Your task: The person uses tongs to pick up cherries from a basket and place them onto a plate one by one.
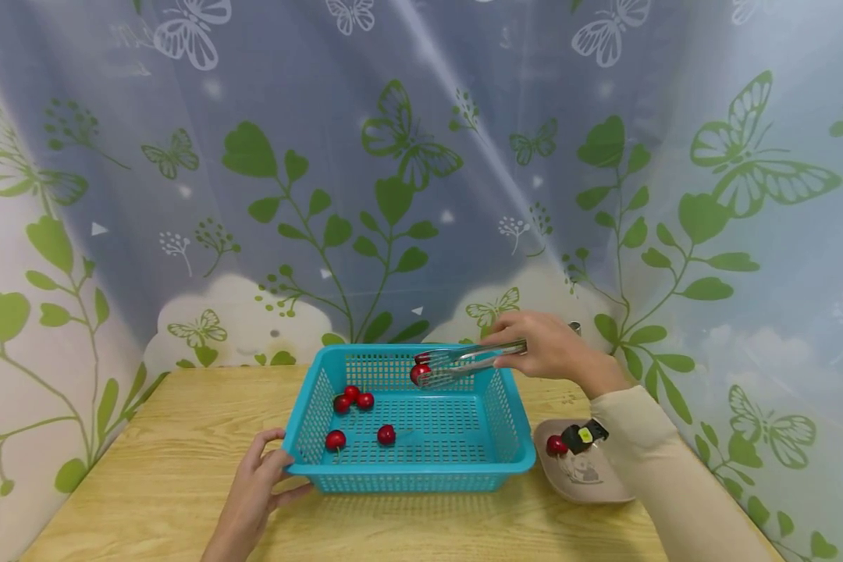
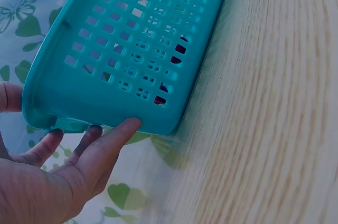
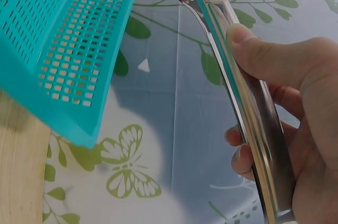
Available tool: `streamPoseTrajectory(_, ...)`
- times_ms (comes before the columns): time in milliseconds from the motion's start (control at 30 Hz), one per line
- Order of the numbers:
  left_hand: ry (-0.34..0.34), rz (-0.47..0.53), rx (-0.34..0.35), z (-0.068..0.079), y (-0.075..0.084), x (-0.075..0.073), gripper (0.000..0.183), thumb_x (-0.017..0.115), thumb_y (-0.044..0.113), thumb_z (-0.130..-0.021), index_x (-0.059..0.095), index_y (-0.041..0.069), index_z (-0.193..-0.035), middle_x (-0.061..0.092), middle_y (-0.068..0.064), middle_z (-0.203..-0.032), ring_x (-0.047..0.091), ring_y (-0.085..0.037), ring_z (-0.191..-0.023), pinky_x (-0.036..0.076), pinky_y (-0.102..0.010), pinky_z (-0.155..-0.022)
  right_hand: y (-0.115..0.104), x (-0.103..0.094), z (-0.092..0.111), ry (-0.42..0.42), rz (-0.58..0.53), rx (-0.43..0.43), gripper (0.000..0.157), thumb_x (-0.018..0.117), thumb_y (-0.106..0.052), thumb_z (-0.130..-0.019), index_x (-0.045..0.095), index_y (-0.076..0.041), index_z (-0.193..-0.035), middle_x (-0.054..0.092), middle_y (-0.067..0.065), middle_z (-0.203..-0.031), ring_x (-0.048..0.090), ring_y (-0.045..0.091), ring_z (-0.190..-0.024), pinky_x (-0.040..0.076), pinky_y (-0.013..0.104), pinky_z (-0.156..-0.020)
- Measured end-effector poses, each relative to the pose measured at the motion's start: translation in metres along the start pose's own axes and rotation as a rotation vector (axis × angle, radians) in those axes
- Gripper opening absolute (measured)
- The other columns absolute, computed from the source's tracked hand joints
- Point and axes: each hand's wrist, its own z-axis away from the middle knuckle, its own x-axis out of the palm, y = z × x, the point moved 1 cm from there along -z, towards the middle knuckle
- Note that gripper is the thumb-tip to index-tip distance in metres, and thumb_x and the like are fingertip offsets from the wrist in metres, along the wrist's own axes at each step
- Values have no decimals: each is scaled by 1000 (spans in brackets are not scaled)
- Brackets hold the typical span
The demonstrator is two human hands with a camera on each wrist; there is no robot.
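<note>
My right hand (image 1: pixel 544 343) grips metal tongs (image 1: pixel 464 364) above the back of a blue plastic basket (image 1: pixel 407 469). A red cherry (image 1: pixel 419 375) sits between the tong tips, over the basket. In the right wrist view the thumb presses the upper arm of the tongs (image 3: pixel 248 97) and the fingers wrap below. My left hand (image 1: pixel 249 484) holds the basket's left front corner, with one digit at the rim and fingertips (image 2: pixel 129 126) against the outer wall. Inside the basket lie several cherries (image 1: pixel 365 400), mostly toward the left; another cherry (image 1: pixel 386 435) lies nearer the middle.
A pale square plate (image 1: pixel 583 490) stands right of the basket, holding a cherry (image 1: pixel 556 446); the right forearm partly covers it. Everything stands on a wooden table (image 1: pixel 204 414). A curtain (image 1: pixel 421 234) with butterflies and leaves hangs behind it.
</note>
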Motion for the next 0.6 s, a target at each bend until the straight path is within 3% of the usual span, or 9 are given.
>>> streamPoseTrajectory(367,3,1,4,3,0,0,45,46,14,-99,39,8,-144,52,-32,-144,73,-27,-103,66,-53,-87,11,-1,24,20,-32,-3,31,80,-16,-88,78,-16,-119,72,0,-105,60,7,-79,47,20,-60)
streamPoseTrajectory(600,3,-2,12,2,1,1,45,46,14,-99,38,9,-144,50,-33,-146,72,-26,-104,66,-53,-88,17,-3,38,44,-25,-11,30,81,-14,-87,79,-14,-117,72,0,-102,64,12,-80,51,22,-60)
